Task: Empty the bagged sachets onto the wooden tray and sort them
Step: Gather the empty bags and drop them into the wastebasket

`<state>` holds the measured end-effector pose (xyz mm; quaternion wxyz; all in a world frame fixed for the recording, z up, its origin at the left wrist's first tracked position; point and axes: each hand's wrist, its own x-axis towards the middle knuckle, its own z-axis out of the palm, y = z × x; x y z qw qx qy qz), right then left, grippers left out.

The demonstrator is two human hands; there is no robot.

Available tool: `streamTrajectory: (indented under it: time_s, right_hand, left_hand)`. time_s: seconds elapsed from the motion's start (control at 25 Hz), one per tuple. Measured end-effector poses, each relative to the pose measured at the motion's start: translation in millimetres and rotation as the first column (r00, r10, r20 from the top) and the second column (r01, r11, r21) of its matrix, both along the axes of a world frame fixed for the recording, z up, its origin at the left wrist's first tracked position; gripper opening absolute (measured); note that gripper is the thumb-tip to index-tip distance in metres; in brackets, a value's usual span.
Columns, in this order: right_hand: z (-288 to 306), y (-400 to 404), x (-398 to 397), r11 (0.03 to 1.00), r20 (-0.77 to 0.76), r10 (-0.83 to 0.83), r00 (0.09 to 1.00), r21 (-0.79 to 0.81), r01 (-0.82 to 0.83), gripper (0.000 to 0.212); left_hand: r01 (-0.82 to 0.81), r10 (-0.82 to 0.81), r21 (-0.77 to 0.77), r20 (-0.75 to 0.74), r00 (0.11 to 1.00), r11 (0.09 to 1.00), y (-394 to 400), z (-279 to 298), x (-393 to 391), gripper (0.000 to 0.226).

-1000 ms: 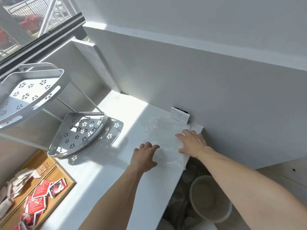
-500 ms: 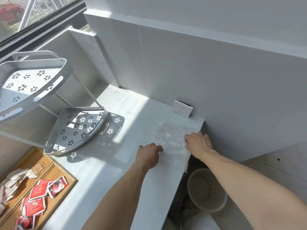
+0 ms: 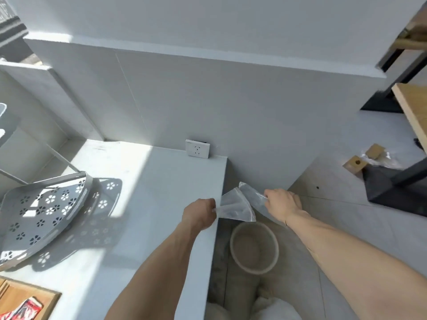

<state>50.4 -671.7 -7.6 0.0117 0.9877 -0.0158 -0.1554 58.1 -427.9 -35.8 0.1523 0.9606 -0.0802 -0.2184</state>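
A: Left hand (image 3: 200,213)?
B: Fingers are curling shut, pinching one clear plastic bag (image 3: 234,207) at its corner, just past the white countertop (image 3: 147,204) edge.
A: Right hand (image 3: 282,205)?
B: It's pinching a second clear plastic bag (image 3: 253,195), fingers closed on its edge. Both bags are hanging in the air above the round beige waste bin (image 3: 254,248) on the floor. They're looking empty.
A: Sachets?
B: A red-and-white sachet (image 3: 30,308) is lying on the wooden tray (image 3: 47,299) at bottom left, well apart from the hands. Rest of the tray is cut off.
A: Anything else?
B: A white perforated metal corner shelf (image 3: 44,211) is sitting on the counter's left; a white wall socket (image 3: 197,148) is showing at the back.
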Motion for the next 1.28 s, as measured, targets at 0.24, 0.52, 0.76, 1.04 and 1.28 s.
streamTrajectory:
  time_s: [0.24, 0.52, 0.76, 1.04, 1.28]
  right_hand:
    - [-7.5, -62.6, -39.3, 0.995, -0.021, -0.091, 0.996, 0.024, 0.092, 0.024]
    - [-43.7, -134.5, -68.6, 0.983, -0.086, -0.164, 0.983, 0.069, 0.171, 0.022]
    - [-127.9, -153.4, -77.6, 0.94, -0.207, -0.262, 0.943, 0.169, 0.298, 0.02]
    - [-274.1, -148.8, -84.0, 0.892, -0.319, -0.313, 0.895, 0.224, 0.392, 0.02]
    - [-400.2, -141.8, -75.6, 0.84, -0.374, -0.373, 0.849, 0.253, 0.48, 0.027]
  left_hand:
    - [0.015, -0.015, 0.008, -0.058, 0.998, 1.0, -71.5, 1.5, -13.2, 0.029]
    - [-0.104, 0.091, -0.038, -0.253, 0.963, 0.994, -147.4, -26.3, -34.2, 0.015]
    - [-0.256, 0.228, -0.022, -0.391, 0.892, 0.966, -171.1, -117.4, -38.7, 0.023]
    - [-0.396, 0.335, -0.022, -0.492, 0.803, 0.918, -182.7, -265.4, -46.2, 0.02]
    - [-0.471, 0.391, 0.013, -0.578, 0.716, 0.882, -186.5, -392.8, -46.5, 0.013]
